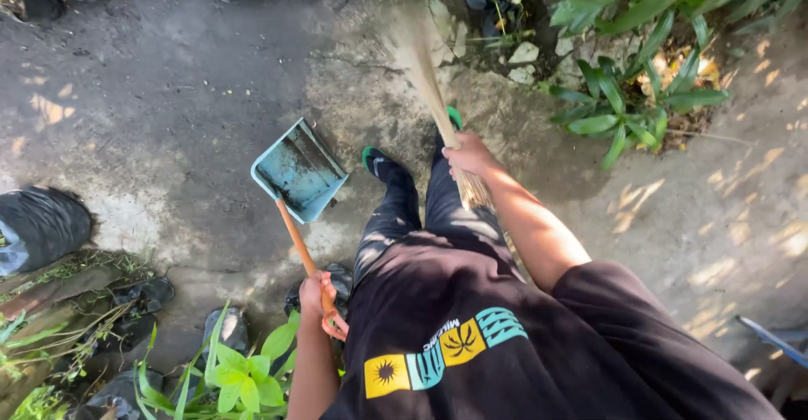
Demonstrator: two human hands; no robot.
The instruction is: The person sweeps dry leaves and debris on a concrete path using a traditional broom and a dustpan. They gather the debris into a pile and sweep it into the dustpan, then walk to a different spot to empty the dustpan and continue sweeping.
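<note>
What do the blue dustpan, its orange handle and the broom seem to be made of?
Dustpan: probably metal or plastic, blue, dull, smeared with dirt. Orange handle: looks like smooth plastic or painted wood. Broom: a bundle of thin, pale dry plant sticks, blurred.

Daylight, mostly shade | dappled sun patches at 3 and 9 o'clock | broom (425, 66) bristles motion-blurred at 12 o'clock | wide-angle bending at edges | centre sharp
</note>
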